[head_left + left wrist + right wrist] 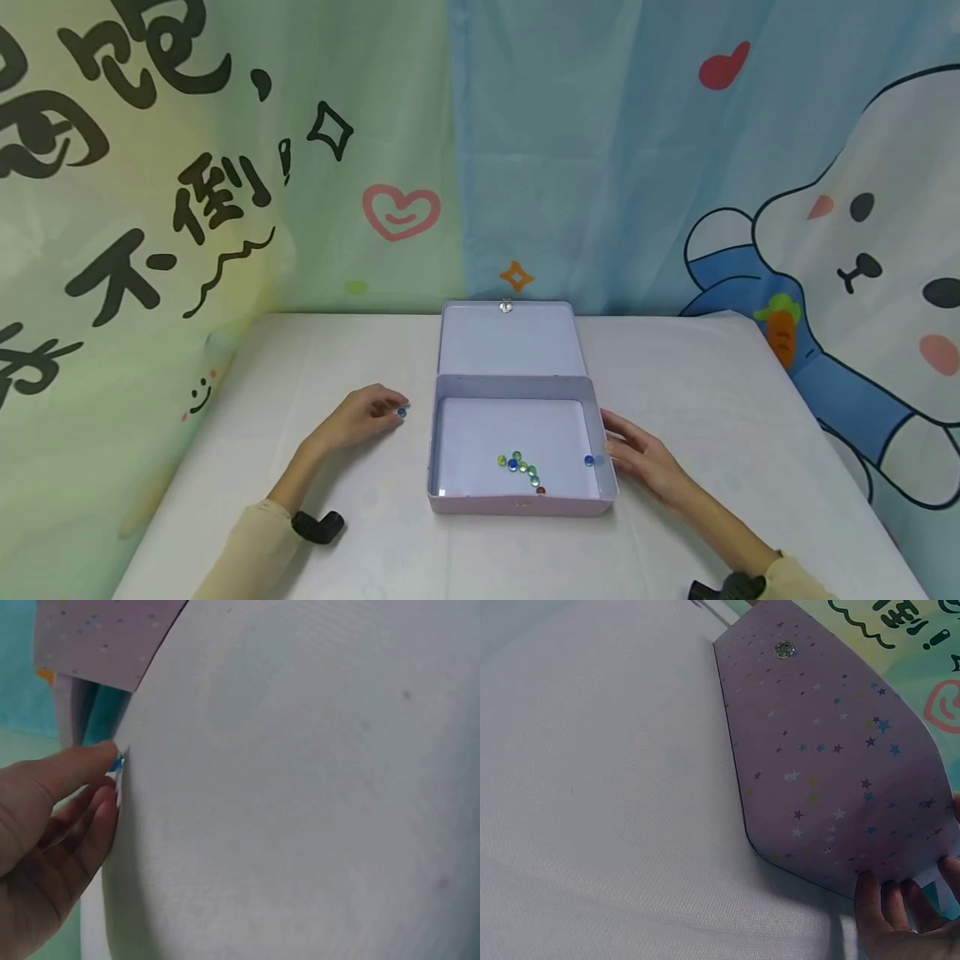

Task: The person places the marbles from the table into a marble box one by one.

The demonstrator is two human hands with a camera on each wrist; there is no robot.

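On the left of the table my left hand pinches a small blue glass marble between thumb and fingertips. The left wrist view shows that marble partly hidden by the thumb. A pale lilac box stands with its lid raised at the back. Several green, yellow, blue and red marbles lie grouped on its floor, and a single blue marble lies near the right wall. My right hand rests its fingers against the box's right outer wall, which is printed with stars.
A white cloth covers the table under the box and hands. A printed curtain hangs right behind the table's back edge. A metal clasp sits on the lid's upper edge. Black wrist cameras are strapped near both cuffs.
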